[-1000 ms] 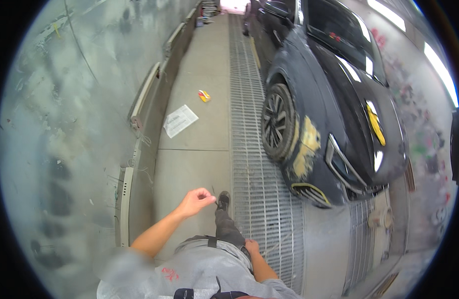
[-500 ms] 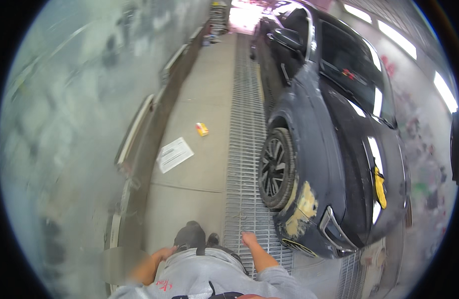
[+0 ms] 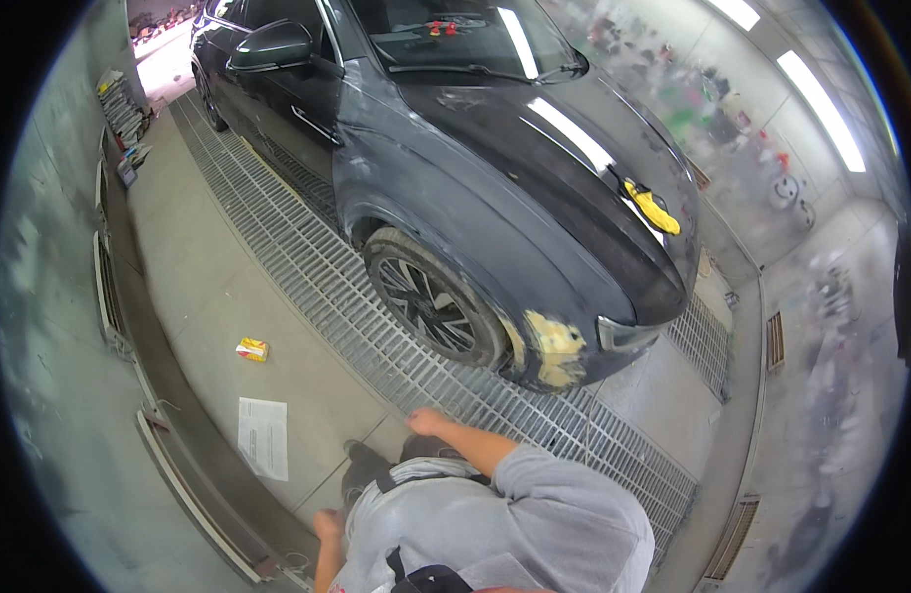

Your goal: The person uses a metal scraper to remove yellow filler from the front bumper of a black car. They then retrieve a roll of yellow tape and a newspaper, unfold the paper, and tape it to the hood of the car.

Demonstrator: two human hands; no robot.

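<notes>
My left hand (image 3: 328,524) hangs low beside my body, its fingers loosely curled, with nothing seen in it. In front of my waist my right hand (image 3: 428,422) makes a loose fist above the floor grating, and no object shows in it. Nearest to the right hand is the dark car (image 3: 455,188). Its front wheel (image 3: 431,304) stands beside the grating. Yellowish filler (image 3: 554,348) covers a patch of the bumper corner, and the fender (image 3: 426,188) around the wheel is dull grey. Neither hand touches the car.
A yellow and red box (image 3: 252,350) and a printed white sheet (image 3: 264,438) lie on the floor to my left. Metal grating (image 3: 278,242) runs alongside the car. A yellow and black item (image 3: 652,207) rests on the hood. Paint-stained walls (image 3: 831,326) surround the space.
My view has turned to the right, so the car now fills the middle. My right hand has come across in front of my body; the left hangs by my side.
</notes>
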